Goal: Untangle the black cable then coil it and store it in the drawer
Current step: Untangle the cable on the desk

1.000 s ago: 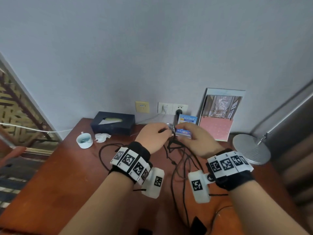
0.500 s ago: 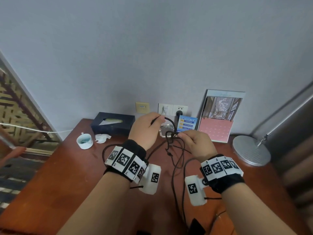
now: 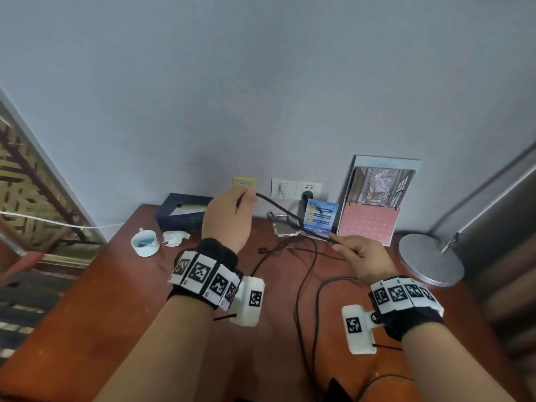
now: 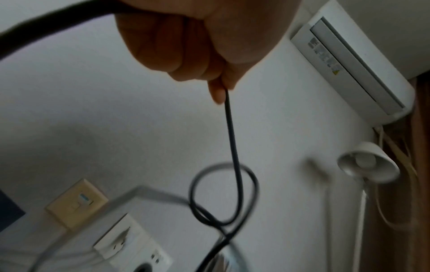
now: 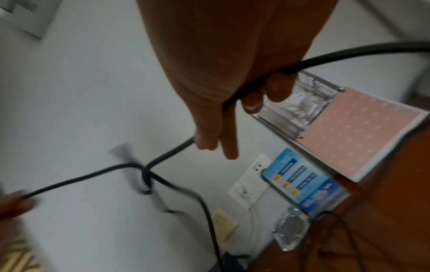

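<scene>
A thin black cable [image 3: 278, 208] stretches taut between my two hands above the brown desk [image 3: 116, 300]. My left hand [image 3: 232, 216], raised near the wall sockets, pinches one part of it; the left wrist view shows the cable [image 4: 232, 147] leaving the fingertips and forming a loose loop. My right hand [image 3: 356, 253], lower and to the right, grips the cable [image 5: 170, 152] in its fingers. A knot [image 5: 146, 178] sits on the stretch between the hands. The rest of the cable [image 3: 304, 285] trails over the desk toward me. No drawer is in view.
Against the wall stand a dark tissue box [image 3: 182, 211], a blue card [image 3: 320, 217], a glass ashtray [image 3: 285, 229] and a pink framed stand [image 3: 374, 207]. A white cup [image 3: 145, 242] and crumpled tissue sit left; a round silver lamp base [image 3: 430, 259] sits right.
My hands were close together at the tangle; they have drawn apart, the left rising to the left and the right dropping toward me, so the cable now runs taut between them.
</scene>
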Motion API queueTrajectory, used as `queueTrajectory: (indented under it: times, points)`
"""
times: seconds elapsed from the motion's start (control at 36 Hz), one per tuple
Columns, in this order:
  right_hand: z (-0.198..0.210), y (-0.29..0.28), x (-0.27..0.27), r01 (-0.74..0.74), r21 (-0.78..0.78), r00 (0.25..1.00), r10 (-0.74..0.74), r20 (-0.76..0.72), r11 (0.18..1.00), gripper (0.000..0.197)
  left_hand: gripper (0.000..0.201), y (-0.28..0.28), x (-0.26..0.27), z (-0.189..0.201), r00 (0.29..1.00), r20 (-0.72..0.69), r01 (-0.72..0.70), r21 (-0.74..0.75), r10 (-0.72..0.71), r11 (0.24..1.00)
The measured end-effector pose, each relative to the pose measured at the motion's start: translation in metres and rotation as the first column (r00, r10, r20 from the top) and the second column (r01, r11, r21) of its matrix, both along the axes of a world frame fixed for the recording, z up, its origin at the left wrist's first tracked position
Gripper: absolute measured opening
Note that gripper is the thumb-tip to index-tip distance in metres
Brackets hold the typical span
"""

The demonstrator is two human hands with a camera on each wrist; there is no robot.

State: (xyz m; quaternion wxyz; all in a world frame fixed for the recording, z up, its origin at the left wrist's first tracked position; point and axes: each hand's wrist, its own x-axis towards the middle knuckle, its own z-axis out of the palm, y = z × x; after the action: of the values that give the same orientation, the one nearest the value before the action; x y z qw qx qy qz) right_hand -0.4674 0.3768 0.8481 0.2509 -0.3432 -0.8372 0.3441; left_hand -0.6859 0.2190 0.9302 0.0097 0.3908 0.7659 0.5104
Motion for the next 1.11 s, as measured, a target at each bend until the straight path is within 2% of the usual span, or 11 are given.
queueTrajectory:
  times: [0.11, 0.22, 0.33, 0.44, 0.58, 0.64, 0.69, 0.78, 0.94, 1.03, 1.11]
  points:
    - [-0.012, 0.011, 0.029, 0.23, -0.006, 0.883, -0.206, 0.421, 0.973, 0.025, 0.023, -0.015, -0.03, 0.02, 0.97, 0.106, -0.236, 0.208, 0.218, 0.949]
    - [-0.019, 0.012, 0.042, 0.254, 0.031, 0.805, -0.229, 0.547, 0.967, 0.026, 0.024, -0.021, -0.043, 0.039, 0.986, 0.074, -0.162, 0.278, 0.147, 0.947]
    - [-0.021, 0.015, 0.026, 0.254, 0.041, 0.812, -0.236, 0.534, 0.966, 0.034, 0.022, -0.009, -0.031, 0.027, 0.996, 0.072, -0.072, 0.238, 0.056, 0.969]
    - [-0.007, 0.013, 0.0, 0.191, 0.049, 0.843, -0.189, 0.503, 0.98, 0.064, 0.023, 0.0, -0.01, 0.018, 0.999, 0.042, 0.023, 0.171, -0.031, 0.985]
    - [0.045, -0.009, -0.034, 0.06, 0.125, 0.995, -0.07, 0.073, 0.99, 0.058, 0.023, 0.009, 0.008, 0.011, 0.993, -0.03, 0.119, 0.065, -0.117, 0.991]
    - [0.068, -0.026, -0.047, -0.047, 0.161, 0.993, 0.064, -0.101, 0.986, 0.054, 0.023, 0.01, 0.017, 0.008, 0.987, -0.035, 0.161, 0.055, -0.159, 0.985]
    - [0.082, -0.04, -0.059, -0.188, 0.196, 0.965, 0.219, -0.148, 0.962, 0.053, 0.024, 0.012, 0.026, 0.007, 0.979, -0.037, 0.202, 0.059, -0.2, 0.978]
    - [0.083, -0.047, -0.072, -0.24, 0.311, 0.958, 0.276, -0.077, 0.92, 0.045, 0.024, 0.014, 0.034, 0.008, 0.972, -0.027, 0.235, 0.095, -0.233, 0.967]
    - [0.028, -0.018, -0.058, -0.142, 0.283, 0.951, 0.051, 0.306, 0.949, 0.018, 0.026, 0.005, 0.016, 0.025, 0.993, -0.058, 0.11, 0.264, -0.098, 0.958]
    - [0.0, -0.013, -0.045, -0.054, 0.177, 0.88, -0.037, 0.473, 0.983, 0.023, 0.023, -0.001, 0.006, 0.033, 0.998, -0.036, 0.069, 0.358, -0.06, 0.931]
    - [-0.009, -0.015, -0.044, 0.015, 0.167, 0.891, -0.089, 0.445, 0.986, 0.036, 0.022, -0.001, 0.007, 0.034, 0.997, -0.037, 0.076, 0.382, -0.067, 0.921]
